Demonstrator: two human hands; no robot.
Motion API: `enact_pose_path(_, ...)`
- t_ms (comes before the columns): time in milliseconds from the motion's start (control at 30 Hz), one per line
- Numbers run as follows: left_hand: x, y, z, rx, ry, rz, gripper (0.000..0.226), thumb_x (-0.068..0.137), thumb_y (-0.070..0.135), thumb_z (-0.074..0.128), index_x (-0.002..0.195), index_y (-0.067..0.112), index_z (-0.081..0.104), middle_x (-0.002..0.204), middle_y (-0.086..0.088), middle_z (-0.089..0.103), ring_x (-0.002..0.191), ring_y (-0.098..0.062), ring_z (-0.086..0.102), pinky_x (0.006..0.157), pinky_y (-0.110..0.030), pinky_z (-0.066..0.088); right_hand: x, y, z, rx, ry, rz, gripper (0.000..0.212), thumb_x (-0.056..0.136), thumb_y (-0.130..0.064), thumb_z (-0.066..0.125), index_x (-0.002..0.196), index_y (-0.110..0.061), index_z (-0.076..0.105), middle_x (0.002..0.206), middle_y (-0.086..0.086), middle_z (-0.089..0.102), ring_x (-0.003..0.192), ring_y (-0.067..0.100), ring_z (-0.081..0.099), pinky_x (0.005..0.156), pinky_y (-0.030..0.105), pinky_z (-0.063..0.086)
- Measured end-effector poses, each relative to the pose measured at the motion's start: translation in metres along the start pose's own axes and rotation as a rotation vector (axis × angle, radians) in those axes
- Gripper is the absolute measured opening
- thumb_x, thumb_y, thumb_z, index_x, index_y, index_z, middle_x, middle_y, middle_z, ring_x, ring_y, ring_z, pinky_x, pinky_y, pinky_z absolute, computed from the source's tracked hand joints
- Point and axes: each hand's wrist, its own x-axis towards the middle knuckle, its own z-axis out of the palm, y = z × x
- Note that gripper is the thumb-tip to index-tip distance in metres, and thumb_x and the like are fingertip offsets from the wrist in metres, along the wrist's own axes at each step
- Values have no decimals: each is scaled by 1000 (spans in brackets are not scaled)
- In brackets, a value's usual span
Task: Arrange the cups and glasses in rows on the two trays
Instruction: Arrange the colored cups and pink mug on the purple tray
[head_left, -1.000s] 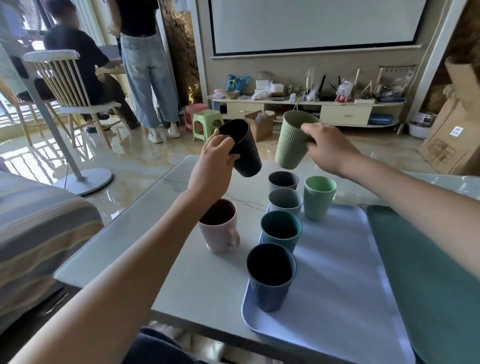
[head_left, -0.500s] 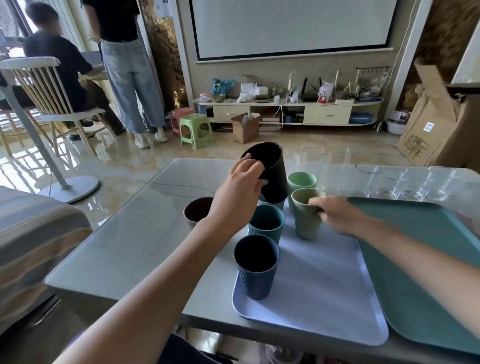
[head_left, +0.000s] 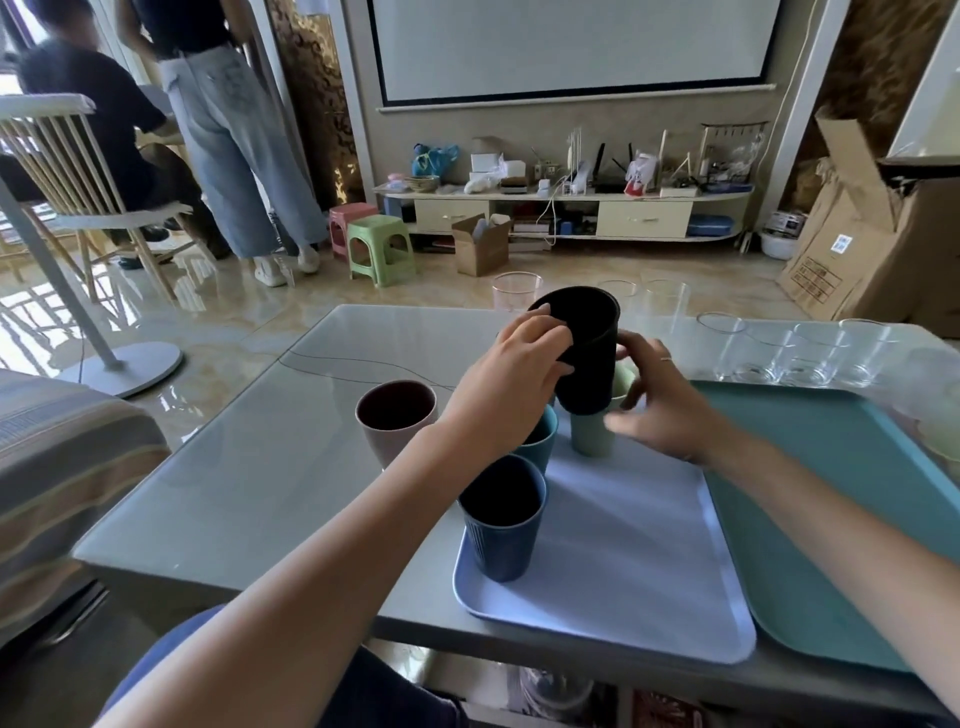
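My left hand (head_left: 511, 374) grips a black cup (head_left: 587, 353) and holds it in the air above the lilac tray (head_left: 634, 561). My right hand (head_left: 660, 400) is at the black cup's right side, fingers spread and blurred, just off the pale green cup (head_left: 592, 431) standing on the tray. A navy ribbed cup (head_left: 501, 525) stands at the tray's near left, a teal cup (head_left: 540, 441) behind it. A pink mug (head_left: 396, 421) sits on the table left of the tray. The teal tray (head_left: 831, 519) lies to the right. Several clear glasses (head_left: 810, 353) stand at the table's back right.
The grey table (head_left: 260, 467) has a near edge close to my knees. A striped sofa arm (head_left: 57, 467) is at the left. Beyond the table are plastic stools (head_left: 379, 249), a chair, two people and cardboard boxes (head_left: 872, 234).
My right hand let go of the pale green cup on the lilac tray and rose toward the black cup. My left hand moved the black cup right, over the tray.
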Motion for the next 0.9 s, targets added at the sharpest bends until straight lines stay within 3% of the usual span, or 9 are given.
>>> enact_pose_path(33, -1, 2, 2, -3, -17, 24, 17, 94, 10, 53, 106, 0, 60, 130, -12, 54, 133, -27, 39, 101, -44, 43, -1, -2, 1, 60, -4, 7, 78, 70, -8, 74, 134, -29, 36, 117, 5, 42, 92, 10, 50, 79, 26, 46)
enact_pose_path(100, -5, 8, 5, -18, -60, 65, 18, 93, 9, 55, 106, -2, 62, 127, -13, 57, 131, -28, 42, 104, -43, 42, -3, -5, 4, 178, 29, 32, 79, 60, -28, 83, 126, -33, 40, 119, 5, 47, 107, 19, 52, 88, 39, 50)
enact_pose_path(167, -8, 14, 5, -57, -89, 73, 23, 92, 8, 56, 113, 1, 63, 134, -11, 55, 134, -26, 41, 107, -39, 40, -8, -5, 6, 225, 78, 54, 78, 54, -39, 84, 120, -33, 42, 116, 3, 53, 107, 24, 55, 89, 47, 51)
enact_pose_path(267, -9, 12, -6, -149, -100, -45, 42, 91, 0, 52, 130, 16, 52, 146, -3, 43, 134, -19, 41, 107, -32, 39, -23, 2, 9, 222, 171, 109, 74, 61, -27, 87, 119, -29, 42, 114, -3, 57, 105, 20, 55, 90, 40, 50)
enact_pose_path(333, -10, 1, -17, -124, -72, -174, 51, 88, -6, 47, 131, 23, 49, 142, 0, 47, 127, -18, 47, 102, -32, 43, -35, 12, 13, 248, 193, 154, 73, 63, -20, 87, 119, -31, 40, 112, -6, 56, 106, 18, 54, 89, 37, 48)
enact_pose_path(467, -20, -34, -33, 80, -81, -420, 48, 81, -4, 45, 120, 23, 51, 126, 0, 58, 110, -20, 57, 82, -37, 52, -52, 32, 28, 219, 94, 255, 77, 66, -19, 86, 127, -28, 40, 113, -6, 56, 87, 15, 60, 76, 28, 47)
enact_pose_path(600, -37, -55, -34, 271, -201, -550, 40, 83, 3, 44, 120, 19, 47, 118, -5, 61, 100, -28, 58, 67, -32, 42, -57, 44, 48, 209, 86, 285, 72, 64, -13, 86, 121, -23, 43, 109, 0, 58, 69, 4, 52, 59, 20, 41)
enact_pose_path(767, -50, -67, -28, 336, -372, -615, 32, 84, 19, 59, 110, 10, 43, 104, -9, 58, 83, -29, 48, 67, -35, 40, -56, 51, 69, 310, 118, 314, 77, 63, -7, 86, 116, -31, 36, 114, -3, 54, 106, 24, 56, 86, 41, 51)
enact_pose_path(900, -49, -75, -26, 366, -432, -624, 19, 87, 19, 53, 105, 14, 48, 94, 0, 46, 86, -26, 46, 72, -33, 37, -54, 50, 73, 270, 130, 322, 78, 61, -12, 88, 118, -30, 38, 118, -1, 50, 111, 23, 52, 91, 46, 49)
